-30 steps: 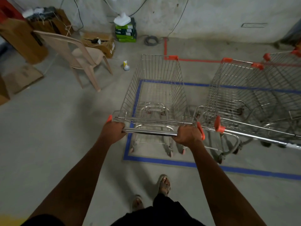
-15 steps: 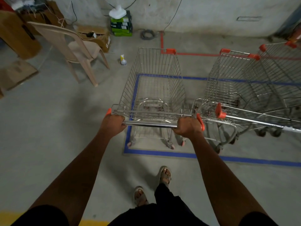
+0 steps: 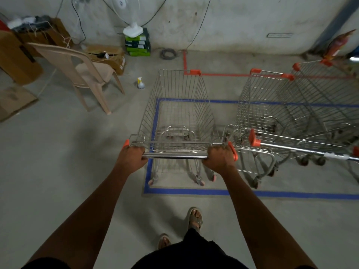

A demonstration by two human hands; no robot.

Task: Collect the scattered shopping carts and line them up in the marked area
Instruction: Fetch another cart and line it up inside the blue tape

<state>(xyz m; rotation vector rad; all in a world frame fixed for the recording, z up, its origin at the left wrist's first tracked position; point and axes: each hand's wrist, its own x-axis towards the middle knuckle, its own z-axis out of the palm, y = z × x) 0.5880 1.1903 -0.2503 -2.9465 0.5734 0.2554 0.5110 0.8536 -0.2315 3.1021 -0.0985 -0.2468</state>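
A wire shopping cart with orange corner caps stands in front of me, its wheels inside the left end of the blue tape rectangle on the floor. My left hand grips the left end of its chrome handle bar and my right hand grips the right end. Right beside it a second cart stands inside the rectangle, and a third cart sits further right, nested close to the second.
A beige plastic chair stands at the left, with cardboard boxes behind it and a small spray bottle on the floor. A fan base on green boxes sits at the wall. Red tape runs behind the carts.
The cart has rolled a little deeper into the blue rectangle, its rear wheels now past the near tape line. Both hands have kept their grip on the handle.
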